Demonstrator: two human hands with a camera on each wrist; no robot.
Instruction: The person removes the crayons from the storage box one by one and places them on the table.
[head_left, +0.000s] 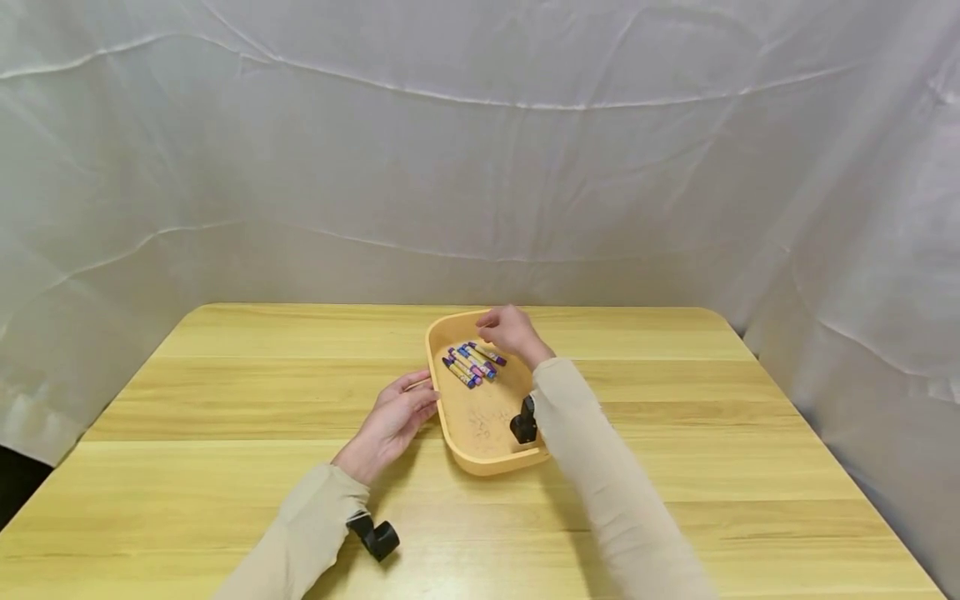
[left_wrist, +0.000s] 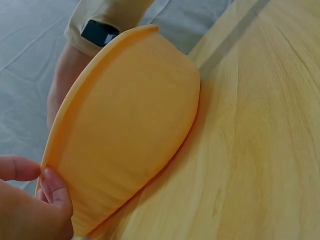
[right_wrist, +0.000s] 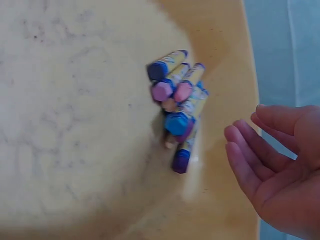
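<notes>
An orange plastic tray (head_left: 487,454) lies on the wooden table; its outer wall (left_wrist: 125,135) fills the left wrist view. Several crayons (head_left: 472,363) with yellow wrappers and blue, purple and pink tips lie bunched at the tray's far end (right_wrist: 179,117). My left hand (head_left: 393,417) rests against the tray's left rim, thumb and fingers (left_wrist: 55,192) touching the edge. My right hand (head_left: 510,329) hovers over the tray's far end just beyond the crayons, fingers (right_wrist: 250,150) relaxed and holding nothing.
The wooden table (head_left: 225,417) stretches wide to left and right of the tray. A white cloth backdrop (head_left: 480,150) hangs behind and at the sides. Black wrist cameras (head_left: 375,537) sit on both forearms.
</notes>
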